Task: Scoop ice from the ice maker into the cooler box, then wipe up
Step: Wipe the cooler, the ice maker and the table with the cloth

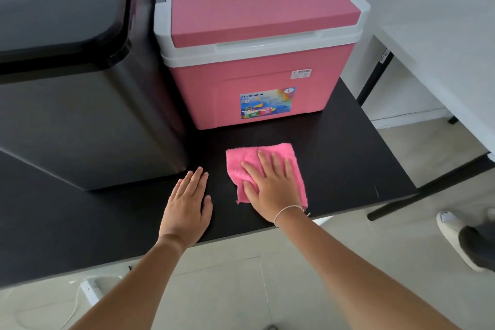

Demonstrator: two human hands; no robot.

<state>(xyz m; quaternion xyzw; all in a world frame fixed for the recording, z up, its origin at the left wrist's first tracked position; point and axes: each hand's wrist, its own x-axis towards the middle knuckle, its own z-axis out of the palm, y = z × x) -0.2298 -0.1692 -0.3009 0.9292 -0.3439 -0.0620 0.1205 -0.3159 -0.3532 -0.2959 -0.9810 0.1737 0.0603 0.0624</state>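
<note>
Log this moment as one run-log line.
stage: wiping | right hand: flat on pink cloth | left hand: flat on table | cooler box: lid closed

I see two bare forearms entering from the lower edge, neither covered by a sleeve. My left hand (187, 205) carries no ring, watch or band. My right hand (270, 182) is likewise unadorned, but its wrist bears a thin, pale string bracelet (288, 210), a single strand whose short loose end trails at the outer side. Fingers (276, 166) on both hands show short, unpainted nails. At far right I see a white shoe (452, 233) below a dark trouser cuff (479, 246); whose, I cannot tell.
</note>
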